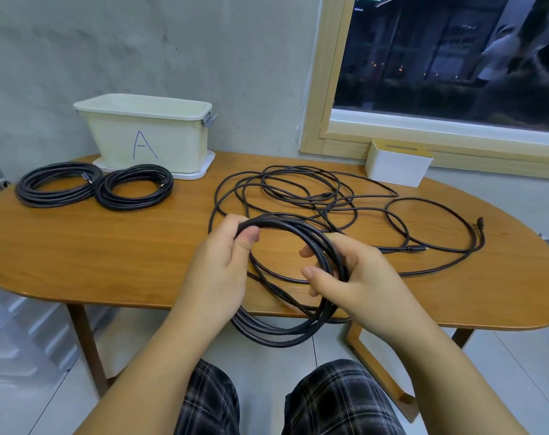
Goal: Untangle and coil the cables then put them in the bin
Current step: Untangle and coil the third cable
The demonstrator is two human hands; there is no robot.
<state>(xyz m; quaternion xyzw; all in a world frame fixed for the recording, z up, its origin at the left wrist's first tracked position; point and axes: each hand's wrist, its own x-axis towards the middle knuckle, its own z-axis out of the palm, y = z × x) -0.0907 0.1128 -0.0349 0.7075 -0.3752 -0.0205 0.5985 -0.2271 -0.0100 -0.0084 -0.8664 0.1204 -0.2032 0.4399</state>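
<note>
Both hands held the part-wound coil (298, 309) over the bench's (110, 246) near edge: left hand (223, 265) pinching its top between thumb and fingers, right hand (351, 277) curled round its right side. Coiling of the third cable was judged in progress, its loose tangle (298, 189) lying on the bench beyond, while two finished coils (58, 183) lay unbinned before the bin (147, 133). Next move calls for drawing slack without snagging crossed loops.
</note>
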